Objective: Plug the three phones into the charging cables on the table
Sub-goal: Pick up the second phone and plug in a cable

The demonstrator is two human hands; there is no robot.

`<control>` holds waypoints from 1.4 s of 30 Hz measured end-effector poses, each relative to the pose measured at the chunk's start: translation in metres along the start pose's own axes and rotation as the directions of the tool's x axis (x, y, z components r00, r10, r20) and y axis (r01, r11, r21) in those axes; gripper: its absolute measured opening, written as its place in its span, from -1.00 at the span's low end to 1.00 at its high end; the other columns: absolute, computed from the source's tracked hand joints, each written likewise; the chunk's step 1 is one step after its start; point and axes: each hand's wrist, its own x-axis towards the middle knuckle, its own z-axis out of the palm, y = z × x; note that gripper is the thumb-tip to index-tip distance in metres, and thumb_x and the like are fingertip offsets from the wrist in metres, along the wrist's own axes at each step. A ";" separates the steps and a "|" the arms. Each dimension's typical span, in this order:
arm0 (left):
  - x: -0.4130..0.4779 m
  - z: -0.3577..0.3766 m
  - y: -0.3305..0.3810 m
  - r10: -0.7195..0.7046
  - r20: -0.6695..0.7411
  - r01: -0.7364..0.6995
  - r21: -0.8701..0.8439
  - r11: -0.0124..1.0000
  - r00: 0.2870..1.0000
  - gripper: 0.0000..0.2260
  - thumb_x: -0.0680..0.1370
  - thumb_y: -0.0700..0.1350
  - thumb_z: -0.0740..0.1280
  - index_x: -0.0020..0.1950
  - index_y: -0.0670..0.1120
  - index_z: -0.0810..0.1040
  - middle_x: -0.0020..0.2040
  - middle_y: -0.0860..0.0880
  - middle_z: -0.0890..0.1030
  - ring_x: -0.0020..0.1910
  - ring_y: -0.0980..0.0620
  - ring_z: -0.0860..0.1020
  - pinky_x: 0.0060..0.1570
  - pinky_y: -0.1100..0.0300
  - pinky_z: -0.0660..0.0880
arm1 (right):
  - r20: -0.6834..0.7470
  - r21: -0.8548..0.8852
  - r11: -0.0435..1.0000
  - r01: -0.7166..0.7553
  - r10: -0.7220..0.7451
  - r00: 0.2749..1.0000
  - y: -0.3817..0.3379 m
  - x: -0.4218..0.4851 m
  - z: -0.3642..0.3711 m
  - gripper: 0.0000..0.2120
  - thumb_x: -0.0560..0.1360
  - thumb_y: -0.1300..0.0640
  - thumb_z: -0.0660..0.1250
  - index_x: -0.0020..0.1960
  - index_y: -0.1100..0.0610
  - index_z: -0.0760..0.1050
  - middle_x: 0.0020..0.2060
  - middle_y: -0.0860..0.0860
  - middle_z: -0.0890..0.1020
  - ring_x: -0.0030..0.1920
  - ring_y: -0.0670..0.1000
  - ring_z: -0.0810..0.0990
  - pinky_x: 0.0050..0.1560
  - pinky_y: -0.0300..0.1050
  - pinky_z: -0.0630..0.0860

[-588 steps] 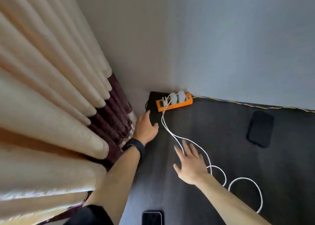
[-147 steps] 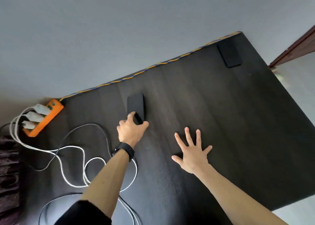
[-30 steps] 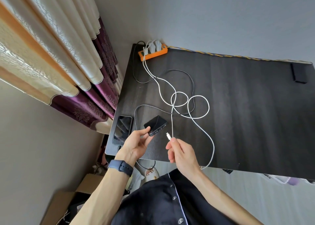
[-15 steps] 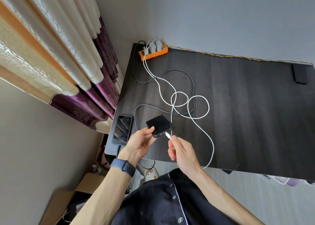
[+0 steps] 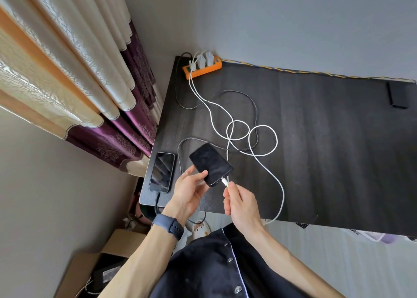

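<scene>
Plug meets port at the near edge

Connector of the white cable (image 5: 266, 160), pinched in the right hand (image 5: 240, 204), sits at the bottom port of the black phone (image 5: 211, 164), which the left hand (image 5: 188, 190) holds tilted above the table (image 5: 327, 151). Phone's long axis runs far-left from the plug. Left lies a second phone (image 5: 162, 171), apparently cabled; a third (image 5: 398, 94) rests far right. Looped cables crowd behind.

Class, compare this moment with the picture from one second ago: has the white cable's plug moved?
Yes. The plug in the right hand has moved up-left to the held phone, nearer the phone lying at the table corner.
</scene>
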 end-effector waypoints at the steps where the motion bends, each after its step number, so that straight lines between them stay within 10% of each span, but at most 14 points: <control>1: 0.000 -0.001 0.000 0.014 -0.009 -0.014 0.011 1.000 1.000 -0.57 0.56 -0.37 0.30 0.41 -0.12 0.44 0.15 -0.23 0.67 0.04 -0.15 0.68 -0.14 0.15 0.67 | -0.009 -0.013 1.000 0.004 -0.004 1.000 0.001 -0.001 0.001 -0.60 0.70 0.07 0.09 -0.23 0.18 0.47 -0.57 -0.05 0.44 -0.52 -0.17 0.40 -0.38 -0.37 0.44; 17: -0.002 -0.004 -0.011 0.071 -0.055 -0.062 0.141 0.988 0.996 -0.41 0.57 -0.34 0.32 0.55 -0.02 0.26 0.00 -0.09 0.74 -0.14 -0.05 0.72 -0.09 0.15 0.62 | -0.017 -0.040 0.999 -0.017 0.016 1.000 0.015 0.005 0.006 -0.62 0.68 0.10 0.11 -0.26 0.19 0.45 -0.56 -0.04 0.44 -0.51 -0.14 0.37 -0.39 -0.34 0.40; 24: 0.015 -0.025 -0.016 0.059 -0.093 -0.031 0.273 0.962 0.994 -0.41 0.55 -0.39 0.28 0.52 0.01 0.29 0.02 -0.17 0.70 0.01 -0.12 0.68 0.01 -0.04 0.64 | 0.238 -0.365 0.927 -0.087 0.184 0.954 0.044 0.028 -0.007 -0.60 0.61 -0.09 0.16 -0.19 0.14 0.59 -0.35 -0.01 0.70 -0.25 -0.05 0.66 0.06 -0.02 0.59; 29: 0.042 -0.058 -0.029 0.067 -0.237 0.081 0.563 0.822 0.969 -0.35 0.50 -0.43 0.24 0.52 0.04 0.32 -0.06 -0.17 0.71 -0.02 -0.17 0.66 0.15 -0.08 0.58 | 0.292 -0.886 0.438 0.153 0.271 0.917 0.087 0.035 -0.021 -0.60 0.52 -0.29 0.10 0.08 -0.07 0.55 0.16 -0.09 0.63 0.29 0.05 0.45 0.31 0.05 0.32; 36: 0.075 -0.077 -0.039 0.157 -0.289 0.128 0.763 0.634 0.944 -0.35 0.41 -0.38 0.20 0.40 0.16 0.42 0.00 -0.13 0.70 -0.04 -0.14 0.67 0.02 -0.07 0.64 | 0.230 -0.846 0.525 0.096 0.196 0.953 0.112 0.045 -0.030 -0.43 0.57 -0.17 0.18 0.53 0.01 0.26 0.57 0.01 0.18 0.55 0.10 0.17 0.47 0.09 0.28; 42: 0.071 -0.055 -0.044 0.359 -0.214 0.072 0.926 0.370 0.908 -0.40 0.52 -0.29 0.22 0.55 0.05 0.28 0.26 -0.17 0.55 0.19 -0.17 0.55 0.30 0.07 0.44 | 0.277 -0.836 0.527 0.154 0.163 0.947 0.115 0.055 -0.031 -0.31 0.60 -0.14 0.18 0.63 0.04 0.03 0.64 0.03 -0.05 0.61 0.11 0.02 0.54 0.06 0.19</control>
